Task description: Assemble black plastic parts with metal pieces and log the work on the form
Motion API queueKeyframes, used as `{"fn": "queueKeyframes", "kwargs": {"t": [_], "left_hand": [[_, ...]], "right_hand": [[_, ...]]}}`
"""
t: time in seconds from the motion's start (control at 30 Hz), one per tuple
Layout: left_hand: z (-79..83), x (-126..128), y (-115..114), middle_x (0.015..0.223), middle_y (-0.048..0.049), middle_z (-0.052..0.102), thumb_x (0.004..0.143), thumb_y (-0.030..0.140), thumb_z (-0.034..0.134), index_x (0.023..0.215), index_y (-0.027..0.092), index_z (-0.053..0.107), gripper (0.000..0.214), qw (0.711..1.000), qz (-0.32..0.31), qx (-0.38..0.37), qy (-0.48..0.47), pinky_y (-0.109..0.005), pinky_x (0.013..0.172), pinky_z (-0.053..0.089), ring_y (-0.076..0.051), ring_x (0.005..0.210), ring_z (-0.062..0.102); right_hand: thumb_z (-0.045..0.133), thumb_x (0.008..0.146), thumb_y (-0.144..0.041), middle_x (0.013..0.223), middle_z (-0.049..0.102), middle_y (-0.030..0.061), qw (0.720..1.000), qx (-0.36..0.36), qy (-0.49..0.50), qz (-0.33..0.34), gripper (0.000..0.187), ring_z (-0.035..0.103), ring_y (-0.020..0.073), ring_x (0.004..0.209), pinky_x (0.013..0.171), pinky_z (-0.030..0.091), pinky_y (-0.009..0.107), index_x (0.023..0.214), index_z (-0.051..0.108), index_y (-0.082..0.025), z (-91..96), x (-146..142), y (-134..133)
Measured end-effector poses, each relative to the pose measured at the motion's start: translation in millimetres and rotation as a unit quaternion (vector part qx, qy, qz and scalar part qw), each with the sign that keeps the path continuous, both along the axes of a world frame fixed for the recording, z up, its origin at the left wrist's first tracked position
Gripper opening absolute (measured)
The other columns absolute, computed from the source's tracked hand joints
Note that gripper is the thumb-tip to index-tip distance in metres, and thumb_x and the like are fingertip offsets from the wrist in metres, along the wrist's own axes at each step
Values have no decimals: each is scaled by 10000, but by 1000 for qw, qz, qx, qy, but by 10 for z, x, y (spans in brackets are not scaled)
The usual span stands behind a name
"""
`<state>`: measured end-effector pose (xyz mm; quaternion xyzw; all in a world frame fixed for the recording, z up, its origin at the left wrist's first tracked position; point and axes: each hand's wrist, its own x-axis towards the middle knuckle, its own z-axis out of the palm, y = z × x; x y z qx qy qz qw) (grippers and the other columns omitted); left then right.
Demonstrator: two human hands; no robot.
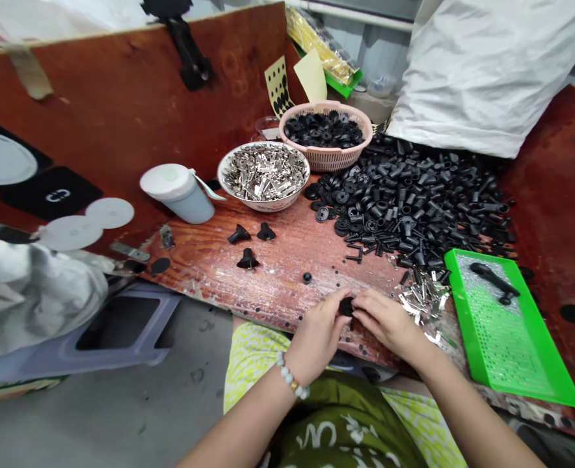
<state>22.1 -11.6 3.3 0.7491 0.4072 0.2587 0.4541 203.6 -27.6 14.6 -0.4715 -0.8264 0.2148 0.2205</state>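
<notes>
Both hands meet at six o'clock on the bench (278, 273): left hand (319, 331) and right hand (387, 318) pinch one black part (347, 306) together; parts pile (414, 201) at one o'clock.

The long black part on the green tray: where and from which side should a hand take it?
Probably across its slim middle, from above. The long black part lies flat and alone on the green tray, slanted from upper left to lower right, so fingers should fit along both long sides.
</notes>
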Motion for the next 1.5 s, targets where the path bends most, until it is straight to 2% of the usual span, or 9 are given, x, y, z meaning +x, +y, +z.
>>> {"fn": "queueKeyframes", "kwargs": {"t": [0.2, 0.53, 0.8, 0.93, 1.07, 1.2, 1.37, 1.43, 1.5], "left_hand": [[41, -26, 20, 1241, -71, 555, 835, 76, 440, 1301, 220, 357, 495, 999, -27, -7, -32, -362, 939, 432, -191, 1096, 538], [-51, -32, 36, 1269, -84, 533, 828, 92, 477, 1295, 210, 352, 498, 972, -35, -143, -186, -340, 957, 419, -179, 1146, 503], [-108, 23, 10, 1228, -87, 554, 825, 97, 486, 1248, 201, 405, 443, 944, -10, -197, -266, -337, 947, 428, -171, 1116, 523], [-98, 52, 5, 1214, -87, 565, 810, 79, 495, 1210, 195, 449, 419, 941, 9, -205, -270, -358, 995, 395, -173, 1133, 516], [-76, 83, 2, 1207, -90, 575, 807, 84, 499, 1185, 191, 449, 396, 929, 18, -225, -293, -369, 1006, 388, -180, 1142, 516], [-67, 86, 0, 1200, -85, 580, 799, 85, 507, 1172, 189, 454, 391, 933, 17, -220, -284, -374, 1009, 387, -182, 1146, 513], [-61, 48, 6, 1210, -84, 568, 820, 118, 499, 1237, 192, 425, 429, 950, 1, -183, -255, -349, 975, 417, -175, 1108, 535], [-44, 45, 6, 1208, -67, 567, 814, 145, 530, 1237, 218, 455, 436, 965, -7, -156, -209, -332, 935, 441, -175, 1059, 556], [-18, 61, 0, 1134, -49, 600, 797, 163, 565, 1227, 235, 474, 445, 977, 5, -129, -167, -317, 871, 471, -166, 952, 587]], "right_hand": [[394, 901, -159, 888, 556, 67, 1000, 3, 22, -9, 152, 537, 168, 837, 726, 478, 302, 983, 516, -198, 13, -10, -12], [424, 860, -99, 949, 506, 84, 988, 93, 69, -103, 198, 509, 188, 877, 738, 466, 338, 1011, 485, -211, -119, -113, -167], [394, 867, -124, 932, 469, 78, 988, 66, 79, -112, 145, 483, 191, 861, 740, 451, 355, 975, 451, -201, -229, -127, -154], [396, 868, -116, 924, 465, 72, 986, 63, 98, -121, 156, 483, 188, 861, 748, 440, 348, 971, 469, -207, -168, -149, -151], [416, 873, -144, 908, 465, 59, 973, 48, 148, -169, 131, 483, 183, 866, 754, 423, 341, 941, 502, -216, -102, -210, -188], [416, 875, -171, 909, 480, 60, 960, 30, 181, -211, 113, 484, 187, 886, 765, 413, 346, 906, 516, -212, -106, -237, -218], [476, 841, -182, 880, 516, 49, 965, -8, 193, -176, 75, 514, 178, 849, 733, 435, 318, 879, 532, -212, -120, -180, -195], [484, 843, -210, 874, 519, 43, 944, -51, 259, -197, 58, 528, 168, 821, 697, 453, 298, 868, 535, -214, -143, -187, -180], [489, 846, -252, 839, 525, 30, 893, -114, 364, -238, 57, 540, 148, 739, 633, 468, 272, 859, 530, -214, -182, -231, -169]]}}
